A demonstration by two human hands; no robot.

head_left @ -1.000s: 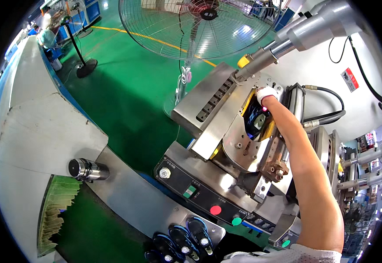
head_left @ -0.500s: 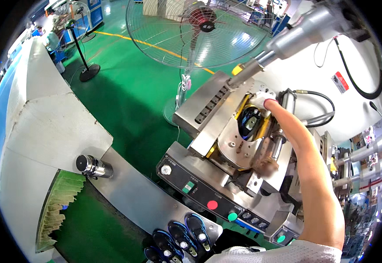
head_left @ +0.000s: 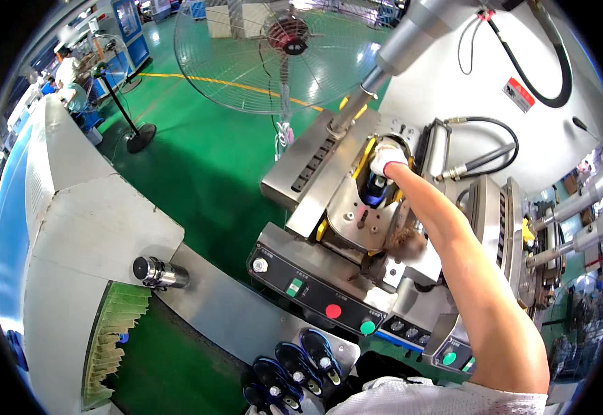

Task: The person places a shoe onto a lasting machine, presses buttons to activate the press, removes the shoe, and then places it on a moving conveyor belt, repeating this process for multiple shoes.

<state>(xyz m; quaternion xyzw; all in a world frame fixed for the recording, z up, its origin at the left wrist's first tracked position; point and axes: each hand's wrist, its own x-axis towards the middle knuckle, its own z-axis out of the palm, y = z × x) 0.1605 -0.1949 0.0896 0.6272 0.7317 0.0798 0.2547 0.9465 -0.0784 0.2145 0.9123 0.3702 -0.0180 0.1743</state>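
My right hand (head_left: 388, 158), in a white glove with a red cuff, reaches into the metal machine (head_left: 356, 207) and is closed over a black and blue shoe (head_left: 376, 189). The glove hides much of this shoe, which sits in the opening between yellow strips (head_left: 363, 158). A curved steel plate (head_left: 360, 216) lies just on the near side of it. At the bottom edge, several black and blue shoes (head_left: 293, 365) stand on a steel ledge (head_left: 225, 304). Pale glove-like bits (head_left: 275, 409) show beside them, perhaps my left hand; its fingers cannot be made out.
A control panel (head_left: 315, 294) with red and green buttons runs along the machine's front. A slanted cylinder (head_left: 412, 41) reaches down to it. On the left, a metal flask (head_left: 159, 272) lies on the ledge beside a grey housing (head_left: 115, 200) with green strips. Beyond stands a large fan (head_left: 284, 52).
My right hand has moved from beside the opening onto the shoe, now covering much of it. The whole view has shifted somewhat. Pale bits now show below the shoes on the ledge.
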